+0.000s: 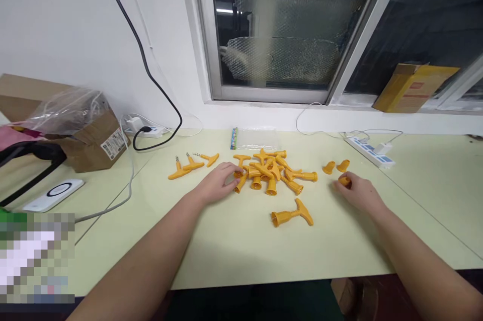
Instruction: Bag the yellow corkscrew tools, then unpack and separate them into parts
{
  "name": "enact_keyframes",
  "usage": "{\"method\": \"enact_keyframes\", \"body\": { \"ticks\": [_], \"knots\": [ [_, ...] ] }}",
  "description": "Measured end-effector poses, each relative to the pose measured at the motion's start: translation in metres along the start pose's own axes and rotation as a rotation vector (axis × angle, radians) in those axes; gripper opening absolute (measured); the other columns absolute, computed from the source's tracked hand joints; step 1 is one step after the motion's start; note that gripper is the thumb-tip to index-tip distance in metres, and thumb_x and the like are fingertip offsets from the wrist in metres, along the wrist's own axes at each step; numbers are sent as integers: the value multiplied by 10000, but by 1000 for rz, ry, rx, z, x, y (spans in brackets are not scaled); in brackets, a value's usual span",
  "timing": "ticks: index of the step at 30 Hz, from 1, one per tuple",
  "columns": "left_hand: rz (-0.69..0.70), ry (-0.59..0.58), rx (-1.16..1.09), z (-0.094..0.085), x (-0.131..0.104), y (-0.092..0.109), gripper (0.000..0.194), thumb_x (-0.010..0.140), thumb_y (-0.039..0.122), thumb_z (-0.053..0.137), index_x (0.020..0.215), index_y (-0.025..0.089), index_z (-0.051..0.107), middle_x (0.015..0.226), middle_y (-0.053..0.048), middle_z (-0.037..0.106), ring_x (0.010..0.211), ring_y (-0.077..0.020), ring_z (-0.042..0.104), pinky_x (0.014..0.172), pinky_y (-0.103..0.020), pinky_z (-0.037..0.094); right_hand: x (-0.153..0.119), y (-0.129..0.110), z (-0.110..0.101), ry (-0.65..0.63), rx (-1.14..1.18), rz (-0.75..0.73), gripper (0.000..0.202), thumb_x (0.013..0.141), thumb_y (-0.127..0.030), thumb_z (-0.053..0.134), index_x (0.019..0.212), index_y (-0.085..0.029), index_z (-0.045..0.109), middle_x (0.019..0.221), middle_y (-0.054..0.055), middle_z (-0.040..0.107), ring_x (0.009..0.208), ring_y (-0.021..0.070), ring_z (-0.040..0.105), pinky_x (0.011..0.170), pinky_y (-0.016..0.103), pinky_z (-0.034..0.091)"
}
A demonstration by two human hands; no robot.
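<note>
A heap of yellow T-handled corkscrews [271, 172] with bell-shaped bodies lies mid-table. At its left edge my left hand [219, 182] has thumb and fingers closed around one corkscrew [238, 175], partly hidden by the fingers. My right hand [358, 192] pinches a yellow bell-shaped cap [344, 181] at the table surface. Just beyond it stand two more such caps, a left one [329, 167] and a right one [343, 165]. One whole corkscrew [291, 213] lies apart, nearer to me. To the left, three handles with bare metal spirals [192, 164] rest on the table.
A clear plastic bag [256, 139] lies behind the heap. Power strips stand at right [370, 151] and left [153, 132] with cables. An open cardboard box [94, 142] and a white charging pad [55, 195] sit on the left. A window [271, 94] rises behind.
</note>
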State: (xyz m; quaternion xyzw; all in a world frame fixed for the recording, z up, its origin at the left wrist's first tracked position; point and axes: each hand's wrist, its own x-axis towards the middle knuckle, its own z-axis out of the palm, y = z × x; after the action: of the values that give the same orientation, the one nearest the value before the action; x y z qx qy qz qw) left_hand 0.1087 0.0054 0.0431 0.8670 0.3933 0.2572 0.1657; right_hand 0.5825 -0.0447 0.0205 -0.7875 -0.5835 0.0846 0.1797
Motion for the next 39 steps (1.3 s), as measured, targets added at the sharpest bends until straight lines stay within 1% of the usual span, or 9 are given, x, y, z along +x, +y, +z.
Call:
{"method": "enact_keyframes", "body": {
  "ticks": [4, 8, 12, 16, 21, 25, 29, 35, 39],
  "knots": [
    [32, -28, -18, 3, 0, 1, 280, 903, 373, 626, 1154, 258, 675, 1205, -58, 659, 1185, -250, 577, 1038, -398, 470, -12, 9, 11, -12, 4, 96, 499, 853, -640, 549, 1157, -246, 545, 834, 48, 693, 760, 262, 658, 643, 342, 451],
    [19, -29, -6, 4, -3, -1, 328, 846, 378, 687, 1153, 266, 687, 1210, -67, 642, 1215, -273, 551, 1033, -403, 474, -18, -19, 5, 122, 14, 92, 627, 864, -642, 539, 1324, -228, 433, 798, 32, 666, 706, 261, 644, 586, 330, 418],
    [35, -4, 10, 4, -3, 2, 299, 855, 364, 675, 1132, 254, 700, 1193, -75, 633, 1214, -276, 542, 1056, -419, 454, -27, -65, 1, 17, 42, -319, 320, 921, -508, 523, 1111, -256, 580, 773, 12, 631, 702, 215, 620, 637, 321, 437],
    [62, 19, 35, 7, 0, 9, 273, 870, 341, 656, 1126, 257, 698, 1175, -76, 627, 1193, -276, 537, 1052, -433, 447, -14, -104, -3, -49, 79, -618, 209, 919, -391, 564, 1037, -250, 663, 1043, 73, 680, 1002, 246, 642, 836, 367, 488],
    [74, 8, 54, 14, 1, 12, 295, 896, 318, 623, 1181, 260, 669, 1208, -82, 624, 1189, -277, 553, 1045, -446, 452, 11, -141, 8, -189, 127, -494, 288, 902, -398, 619, 1140, -253, 694, 1115, 85, 698, 991, 256, 671, 828, 383, 523],
    [81, 14, 38, 13, 2, 11, 308, 897, 292, 619, 1202, 254, 638, 1227, -76, 634, 1175, -260, 574, 1030, -429, 469, -1, -173, 45, -55, 263, -656, 485, 909, -409, 637, 1366, -253, 588, 1328, 109, 610, 1217, 269, 592, 1001, 417, 490],
    [77, 26, 40, 13, 5, 12, 275, 894, 284, 619, 1167, 248, 630, 1162, -63, 658, 1117, -246, 597, 982, -409, 493, -16, -192, 69, -61, 130, -718, 542, 894, -496, 657, 1401, -324, 573, 1338, 85, 613, 1254, 315, 545, 1036, 499, 443],
    [103, 15, 46, 15, 7, 9, 250, 900, 269, 610, 1146, 244, 645, 1145, -65, 665, 1117, -247, 602, 991, -405, 486, -11, -188, 68, -61, 125, -673, 408, 944, -405, 602, 1320, -249, 602, 1248, 89, 685, 1174, 285, 592, 1013, 446, 451],
    [96, 13, 47, 15, 7, 9, 237, 918, 291, 595, 1141, 239, 657, 1156, -76, 655, 1119, -251, 593, 989, -409, 485, -17, -188, 59, -85, 170, -605, 364, 971, -384, 562, 1312, -261, 576, 1114, 73, 731, 1025, 264, 663, 851, 397, 503]
  ]
}}
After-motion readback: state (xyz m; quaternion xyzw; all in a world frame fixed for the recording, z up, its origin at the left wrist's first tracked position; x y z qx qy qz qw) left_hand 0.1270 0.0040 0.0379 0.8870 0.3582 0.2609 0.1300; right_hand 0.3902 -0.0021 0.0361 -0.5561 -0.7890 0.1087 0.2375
